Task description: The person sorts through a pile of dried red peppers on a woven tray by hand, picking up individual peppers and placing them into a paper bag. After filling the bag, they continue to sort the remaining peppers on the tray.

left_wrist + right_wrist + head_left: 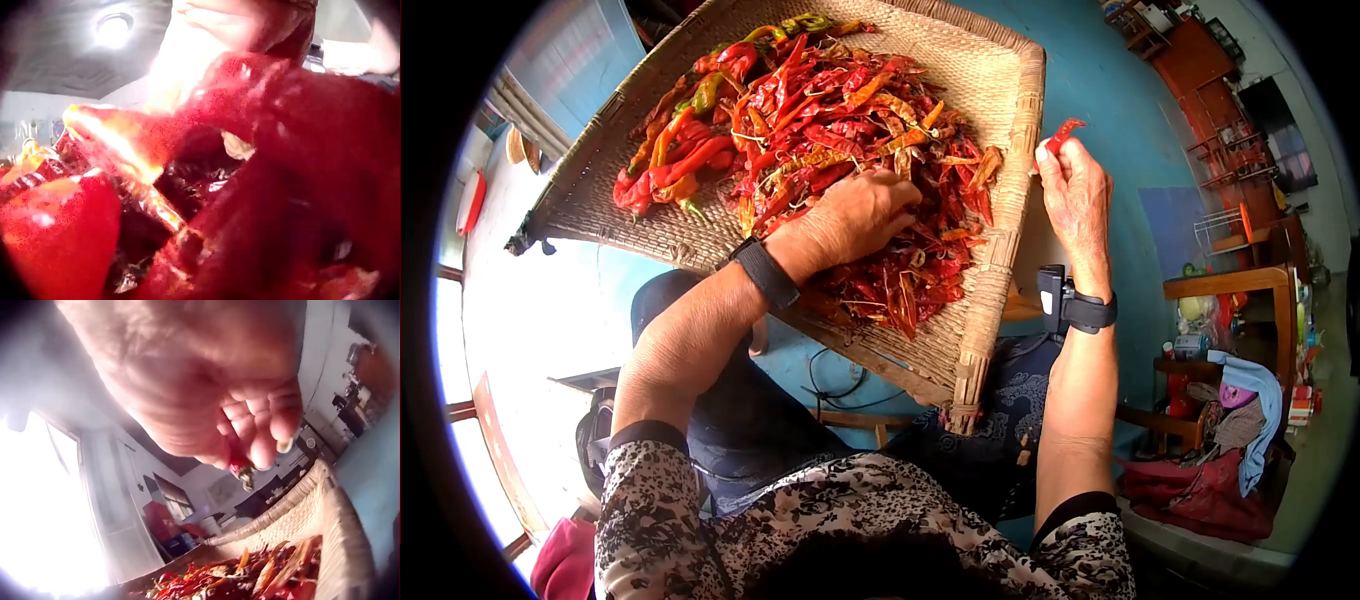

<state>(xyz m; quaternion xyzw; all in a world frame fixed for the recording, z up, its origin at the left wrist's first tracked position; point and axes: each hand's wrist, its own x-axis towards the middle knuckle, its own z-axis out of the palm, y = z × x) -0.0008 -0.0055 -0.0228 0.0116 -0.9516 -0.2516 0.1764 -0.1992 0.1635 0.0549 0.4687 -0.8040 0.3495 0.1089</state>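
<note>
Dried red chili peppers (840, 130) lie heaped in a woven basket tray (980, 75), with some orange and yellow ones among them. My left hand (850, 215) rests on the heap, its fingers bent down into the chilies and the fingertips hidden. In the left wrist view, glossy red chilies (56, 237) fill most of the picture, close below that hand. Beyond the tray's right rim, my right hand (1078, 195) pinches one dried chili pepper (1064, 134) between thumb and fingers. Its stem end (245, 478) pokes out below the fingers in the right wrist view.
Plumper, fresher-looking red and green peppers (690, 165) lie at the tray's left side. The tray sits over the person's knees. On the right stands a wooden chair (1230, 285) with cloths and other items. A dark cable (840, 385) lies on the blue floor.
</note>
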